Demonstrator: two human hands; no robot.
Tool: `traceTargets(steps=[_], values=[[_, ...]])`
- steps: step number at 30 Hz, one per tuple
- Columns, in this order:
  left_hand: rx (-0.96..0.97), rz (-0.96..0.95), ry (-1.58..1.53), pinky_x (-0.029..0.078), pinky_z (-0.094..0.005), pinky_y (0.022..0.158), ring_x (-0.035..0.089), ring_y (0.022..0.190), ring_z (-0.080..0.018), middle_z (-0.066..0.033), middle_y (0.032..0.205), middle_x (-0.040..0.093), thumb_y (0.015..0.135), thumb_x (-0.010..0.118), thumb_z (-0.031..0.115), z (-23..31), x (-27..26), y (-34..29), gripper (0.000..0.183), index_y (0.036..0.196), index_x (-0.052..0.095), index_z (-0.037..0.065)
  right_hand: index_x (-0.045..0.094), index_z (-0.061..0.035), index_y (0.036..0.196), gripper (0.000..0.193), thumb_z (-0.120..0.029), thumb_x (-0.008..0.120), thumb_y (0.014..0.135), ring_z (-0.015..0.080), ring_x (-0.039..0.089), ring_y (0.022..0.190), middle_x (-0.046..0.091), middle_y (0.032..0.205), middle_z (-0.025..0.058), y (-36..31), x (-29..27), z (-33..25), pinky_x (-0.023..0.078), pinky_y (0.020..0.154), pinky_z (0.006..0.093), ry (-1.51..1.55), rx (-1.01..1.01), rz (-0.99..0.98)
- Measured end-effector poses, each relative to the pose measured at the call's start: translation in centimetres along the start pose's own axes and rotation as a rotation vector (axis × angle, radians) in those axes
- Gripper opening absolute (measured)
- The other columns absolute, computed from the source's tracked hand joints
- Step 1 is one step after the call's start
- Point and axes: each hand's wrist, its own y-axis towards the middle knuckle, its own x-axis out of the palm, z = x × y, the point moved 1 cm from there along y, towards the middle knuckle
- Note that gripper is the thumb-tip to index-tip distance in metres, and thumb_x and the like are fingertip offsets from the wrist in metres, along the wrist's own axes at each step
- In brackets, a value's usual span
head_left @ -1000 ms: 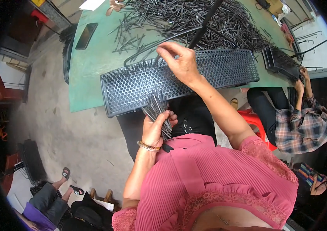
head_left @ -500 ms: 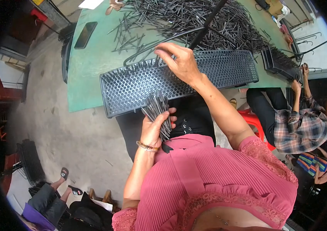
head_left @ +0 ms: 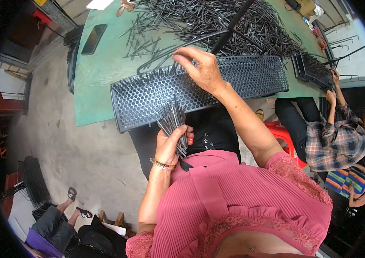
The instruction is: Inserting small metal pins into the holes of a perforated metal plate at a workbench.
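Note:
A long black perforated tray lies slanted along the near table edge, over my lap. Thin dark rods stand upright in its holes along the far left side. My left hand is closed around a bundle of the same rods, their tips fanned toward the tray. Over the tray's far edge, my right hand pinches with thumb and forefinger at the end of the standing row. A thin dark rod shows just below those fingertips; my fingers partly hide it.
A large heap of loose dark rods covers the far part of the green table. Black metal bars rise behind the tray. A phone lies at left. A co-worker in plaid handles another filled tray at right.
My left hand and its bundle have shifted slightly left. My right hand stays almost where it was at the tray's far edge. The co-worker's hands have moved a little.

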Motion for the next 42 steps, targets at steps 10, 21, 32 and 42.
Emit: traceTargets(steps=[10,21,32,42], values=[[0.022,-0.023,0.014,0.055,-0.0286,0.058,0.064,0.075,-0.0206,-0.0184,0.093,0.064,0.085,0.056,0.006,0.4,0.3,-0.1,0.023,0.104,0.054,-0.006,0.065,-0.005,0.093,0.015,-0.013,0.064,0.08,0.024,0.064,0.078,0.067,0.086,0.0093,-1.2,1.0,0.1,0.046,0.073,0.0336,-0.126,-0.07,-0.037],[0.005,-0.059,0.035,0.054,-0.0276,0.058,0.063,0.072,-0.0192,-0.0177,0.092,0.064,0.085,0.055,0.006,0.4,0.3,0.1,0.024,0.106,0.054,-0.006,0.066,-0.0048,0.097,0.019,-0.009,0.066,0.078,0.0231,0.063,0.079,0.066,0.087,0.0087,-1.1,1.3,0.3,0.047,0.071,0.0316,-0.201,-0.227,-0.11],[0.117,-0.099,-0.017,0.053,-0.0246,0.057,0.061,0.072,-0.015,-0.0149,0.094,0.064,0.085,0.059,0.009,1.5,1.1,-0.3,0.022,0.103,0.057,-0.005,0.067,0.0011,0.097,0.033,-0.027,0.069,0.08,0.0106,0.057,0.066,0.065,0.074,0.0094,-4.1,-0.7,-1.5,0.046,0.06,0.0272,0.308,0.693,-0.397],[0.048,-0.162,0.12,0.051,-0.024,0.056,0.061,0.069,-0.013,-0.0134,0.092,0.066,0.084,0.059,0.007,1.0,0.9,0.1,0.022,0.103,0.058,-0.004,0.068,-0.0018,0.09,0.023,-0.024,0.063,0.086,0.0048,0.055,0.068,0.066,0.077,0.0009,-4.1,-2.0,-1.3,0.042,0.059,0.0199,0.603,0.844,-0.449]])
